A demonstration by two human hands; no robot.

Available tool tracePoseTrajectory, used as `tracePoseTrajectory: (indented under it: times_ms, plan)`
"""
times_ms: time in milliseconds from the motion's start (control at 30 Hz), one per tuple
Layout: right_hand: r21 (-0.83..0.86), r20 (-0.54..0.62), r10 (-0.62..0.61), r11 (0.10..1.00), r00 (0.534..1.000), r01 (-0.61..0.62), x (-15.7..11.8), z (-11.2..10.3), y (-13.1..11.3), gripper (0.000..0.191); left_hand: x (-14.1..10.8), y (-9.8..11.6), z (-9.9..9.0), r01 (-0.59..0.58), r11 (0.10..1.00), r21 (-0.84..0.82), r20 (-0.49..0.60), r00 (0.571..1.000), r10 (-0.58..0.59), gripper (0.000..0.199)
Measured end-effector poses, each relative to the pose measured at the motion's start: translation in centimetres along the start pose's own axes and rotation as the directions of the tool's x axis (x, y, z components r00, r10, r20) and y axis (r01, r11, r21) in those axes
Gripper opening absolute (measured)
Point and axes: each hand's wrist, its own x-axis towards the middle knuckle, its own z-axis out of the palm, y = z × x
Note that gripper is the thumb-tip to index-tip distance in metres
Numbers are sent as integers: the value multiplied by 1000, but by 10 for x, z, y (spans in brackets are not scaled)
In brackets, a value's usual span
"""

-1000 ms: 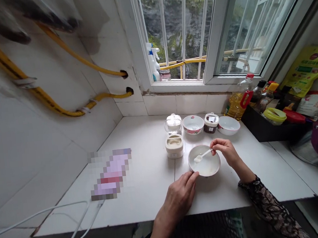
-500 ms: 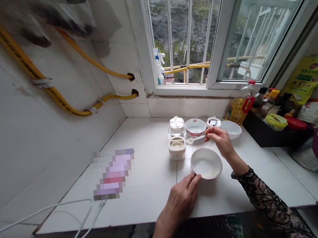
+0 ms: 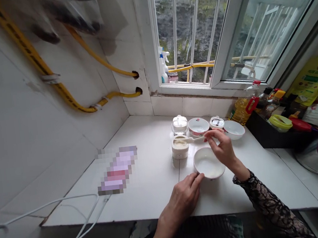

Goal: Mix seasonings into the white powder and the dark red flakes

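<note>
Right hand [image 3: 221, 148] pinches a white spoon [image 3: 192, 139] shut between fingers and thumb, its tip in an open pot [image 3: 180, 149] of pale powder; open left hand [image 3: 183, 199] touches a bowl [image 3: 216, 174] just beside the pot

R hand [image 3: 221, 148] has moved spoon [image 3: 193, 139] from above bowl [image 3: 209, 163] to open jar [image 3: 179, 153]; spoon tip now over jar mouth, not over bowl as before.

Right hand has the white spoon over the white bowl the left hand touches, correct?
No: the head view shows the white spoon over the open cream pot, not that white bowl. The right hand holds it; the left hand touches the bowl.
</note>
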Motion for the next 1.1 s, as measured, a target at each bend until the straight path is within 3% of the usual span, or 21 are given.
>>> tracePoseTrajectory:
  times_ms: [100,267,400,500,700,900,1100]
  plan:
    - [-40,102,128,991,986,-125,-7,-22,14,14,-1,0,-1,1,1000,-6,16,1000,-1,39]
    - [-246,356,120,969,927,-31,-26,-47,25,17,1,1,-4,-1,1000,-22,13,1000,1,40]
    - [-232,453,134,972,881,-29,-37,-47,15,19,2,1,-4,-6,1000,-15,-11,1000,5,36]
    - [-143,455,173,982,873,-120,-41,-40,10,20,2,1,-3,-13,1000,-9,-15,1000,13,35]
    - [-34,326,331,940,885,-339,-39,-36,15,16,2,0,-4,-11,1000,-3,-9,1000,11,34]
    - [245,302,528,761,793,-600,-38,-41,21,12,2,1,-5,-9,1000,-12,-1,1000,9,36]
    - [438,291,634,578,717,-689,-42,-36,32,10,2,1,-5,-12,1000,-4,-4,1000,12,36]
